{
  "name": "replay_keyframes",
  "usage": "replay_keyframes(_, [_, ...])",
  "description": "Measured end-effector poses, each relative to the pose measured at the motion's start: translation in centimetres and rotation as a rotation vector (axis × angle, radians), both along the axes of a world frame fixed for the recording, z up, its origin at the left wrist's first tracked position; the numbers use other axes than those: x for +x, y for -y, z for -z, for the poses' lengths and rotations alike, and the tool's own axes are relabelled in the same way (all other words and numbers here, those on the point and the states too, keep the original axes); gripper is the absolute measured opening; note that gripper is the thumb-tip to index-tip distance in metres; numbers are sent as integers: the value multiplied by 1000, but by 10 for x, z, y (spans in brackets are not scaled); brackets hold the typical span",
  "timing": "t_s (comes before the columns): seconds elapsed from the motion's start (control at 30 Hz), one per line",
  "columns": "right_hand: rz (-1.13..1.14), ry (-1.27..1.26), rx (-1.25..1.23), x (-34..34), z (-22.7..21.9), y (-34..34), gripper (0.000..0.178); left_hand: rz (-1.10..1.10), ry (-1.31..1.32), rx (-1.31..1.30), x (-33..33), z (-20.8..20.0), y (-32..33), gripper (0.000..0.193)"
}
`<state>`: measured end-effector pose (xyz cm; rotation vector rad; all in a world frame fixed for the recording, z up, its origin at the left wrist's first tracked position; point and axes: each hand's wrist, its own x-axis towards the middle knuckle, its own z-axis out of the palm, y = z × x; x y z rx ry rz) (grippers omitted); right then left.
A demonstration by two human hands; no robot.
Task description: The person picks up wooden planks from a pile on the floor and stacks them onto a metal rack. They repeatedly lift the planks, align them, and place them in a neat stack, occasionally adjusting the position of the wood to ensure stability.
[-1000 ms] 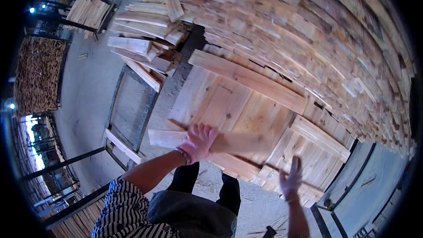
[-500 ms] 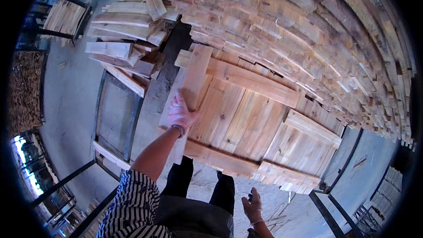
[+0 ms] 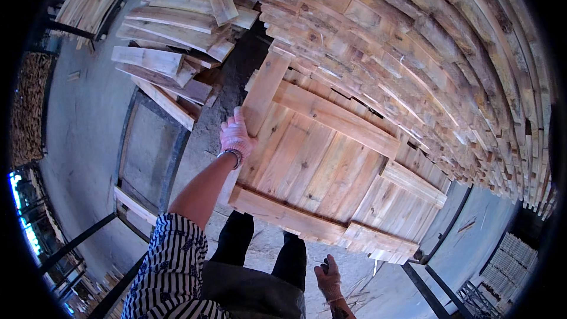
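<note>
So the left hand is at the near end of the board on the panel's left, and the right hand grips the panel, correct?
Not quite: the right hand isn't gripping the panel; the head view shows a gap between them. The left hand is at the near end of the board.

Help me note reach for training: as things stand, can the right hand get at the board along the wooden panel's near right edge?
Probably yes: the right hand looks close to the near right board, and nothing visible blocks the space between them.
</note>
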<state>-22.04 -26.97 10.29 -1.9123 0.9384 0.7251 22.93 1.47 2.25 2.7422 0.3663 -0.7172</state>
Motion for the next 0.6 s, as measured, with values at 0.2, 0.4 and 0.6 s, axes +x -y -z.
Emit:
replay_keyframes(0.2, [78, 56, 36, -2, 11, -15, 74, 5, 15, 21, 4, 0, 12, 113])
replay_keyframes(0.4, [26, 68, 30, 26, -7, -43, 70, -5, -118, -3, 11, -7, 3, 112])
replay_keyframes(0.6, [127, 81, 191, 39, -55, -72, 72, -101, -110, -270, -24, -56, -60, 111])
